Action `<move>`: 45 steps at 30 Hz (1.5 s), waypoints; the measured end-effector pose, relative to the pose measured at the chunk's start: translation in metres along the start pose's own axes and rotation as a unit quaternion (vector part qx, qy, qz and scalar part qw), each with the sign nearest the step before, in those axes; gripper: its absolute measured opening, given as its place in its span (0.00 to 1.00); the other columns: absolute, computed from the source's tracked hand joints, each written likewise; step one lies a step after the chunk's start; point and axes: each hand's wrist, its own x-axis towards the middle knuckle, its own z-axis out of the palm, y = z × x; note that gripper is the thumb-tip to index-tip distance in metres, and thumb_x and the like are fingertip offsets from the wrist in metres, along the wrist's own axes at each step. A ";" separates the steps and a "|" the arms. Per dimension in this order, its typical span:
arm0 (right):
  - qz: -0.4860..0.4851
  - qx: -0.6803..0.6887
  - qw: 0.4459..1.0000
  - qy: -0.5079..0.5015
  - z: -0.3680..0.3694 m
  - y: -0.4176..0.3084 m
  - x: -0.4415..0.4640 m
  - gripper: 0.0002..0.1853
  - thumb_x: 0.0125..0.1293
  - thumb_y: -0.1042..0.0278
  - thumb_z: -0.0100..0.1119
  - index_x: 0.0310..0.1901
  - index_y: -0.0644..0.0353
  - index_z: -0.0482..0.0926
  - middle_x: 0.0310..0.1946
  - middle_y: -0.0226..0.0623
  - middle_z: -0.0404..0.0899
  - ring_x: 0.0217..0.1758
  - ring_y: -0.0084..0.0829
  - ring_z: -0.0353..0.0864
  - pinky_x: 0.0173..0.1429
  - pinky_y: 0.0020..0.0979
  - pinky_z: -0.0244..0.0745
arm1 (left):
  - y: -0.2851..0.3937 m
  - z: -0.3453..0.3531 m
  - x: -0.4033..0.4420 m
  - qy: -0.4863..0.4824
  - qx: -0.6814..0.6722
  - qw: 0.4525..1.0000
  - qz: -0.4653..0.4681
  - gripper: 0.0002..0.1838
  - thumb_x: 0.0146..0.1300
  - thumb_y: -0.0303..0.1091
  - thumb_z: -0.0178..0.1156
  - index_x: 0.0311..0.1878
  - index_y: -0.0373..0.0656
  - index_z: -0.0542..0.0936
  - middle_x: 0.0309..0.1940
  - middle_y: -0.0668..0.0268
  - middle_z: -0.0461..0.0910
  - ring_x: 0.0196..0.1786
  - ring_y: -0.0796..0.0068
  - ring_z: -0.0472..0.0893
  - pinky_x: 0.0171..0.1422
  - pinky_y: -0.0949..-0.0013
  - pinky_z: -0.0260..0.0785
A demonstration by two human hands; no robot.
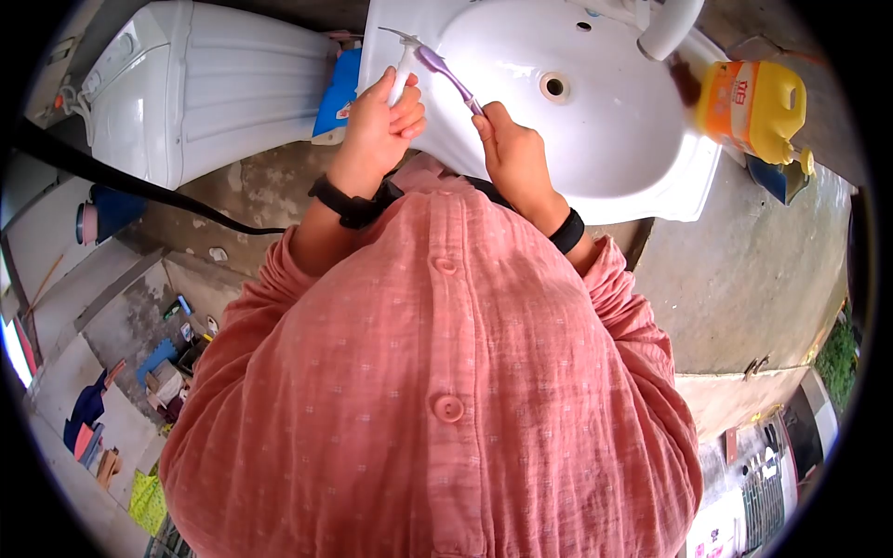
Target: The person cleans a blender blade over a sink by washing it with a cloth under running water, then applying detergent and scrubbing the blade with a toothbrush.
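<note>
My left hand [374, 126] is closed around a white-handled tool [406, 73], held upright over the left rim of the white sink [420, 130]. A thin, curved grey piece crosses the top of this tool; its exact kind is unclear. In my right hand [514, 158] is a purple and white toothbrush [448, 74], gripped by the lower handle and slanting up to the left. Its head meets or nearly meets the top of the white tool. Both hands are at the near left side of the basin, and the bristles are hard to make out.
A white faucet or pipe [670, 30] reaches over the basin's far right, and a drain hole [554, 87] shows inside. On the right stands a yellow jug [777, 112] with an orange label. A white washing machine [246, 93] and a blue packet [340, 91] are at left.
</note>
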 end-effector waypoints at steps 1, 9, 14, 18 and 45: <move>-0.016 -0.018 1.000 -0.008 0.002 0.001 -0.002 0.10 0.65 0.63 0.47 0.31 0.60 0.65 0.12 0.42 0.69 0.15 0.47 0.70 0.21 0.41 0.64 | 0.000 0.002 0.000 0.000 -0.006 1.000 -0.006 0.16 0.69 0.41 0.40 0.44 0.36 0.69 0.10 0.76 0.52 0.13 0.85 0.50 0.20 0.79 0.47; -0.121 -0.036 0.991 -0.051 0.005 -0.002 -0.002 0.10 0.65 0.64 0.47 0.30 0.60 0.66 0.11 0.40 0.70 0.15 0.43 0.72 0.19 0.39 0.66 | 0.004 -0.002 0.002 -0.057 0.010 0.998 -0.025 0.17 0.69 0.43 0.39 0.38 0.38 0.70 0.10 0.74 0.53 0.13 0.82 0.49 0.22 0.77 0.48; -0.123 -0.113 0.986 -0.025 0.007 0.001 0.000 0.09 0.64 0.64 0.48 0.31 0.60 0.66 0.12 0.39 0.71 0.15 0.40 0.72 0.18 0.36 0.66 | 0.001 0.003 -0.002 -0.023 0.060 0.998 0.012 0.19 0.69 0.39 0.37 0.48 0.33 0.70 0.11 0.76 0.53 0.13 0.84 0.49 0.22 0.78 0.48; -0.065 -0.137 0.988 -0.026 0.006 0.006 0.009 0.09 0.64 0.64 0.48 0.30 0.60 0.66 0.13 0.38 0.71 0.15 0.41 0.73 0.19 0.38 0.66 | 0.000 0.005 -0.003 -0.026 0.063 0.998 0.011 0.21 0.69 0.38 0.39 0.54 0.29 0.66 0.11 0.77 0.53 0.12 0.86 0.49 0.19 0.80 0.47; 0.094 0.080 0.992 0.001 0.000 0.005 0.007 0.10 0.67 0.63 0.46 0.32 0.61 0.68 0.14 0.49 0.70 0.18 0.52 0.70 0.23 0.44 0.63 | 0.020 -0.011 0.001 -0.177 -0.187 0.954 -0.152 0.16 0.69 0.40 0.41 0.25 0.45 0.64 0.11 0.75 0.55 0.11 0.84 0.51 0.16 0.82 0.51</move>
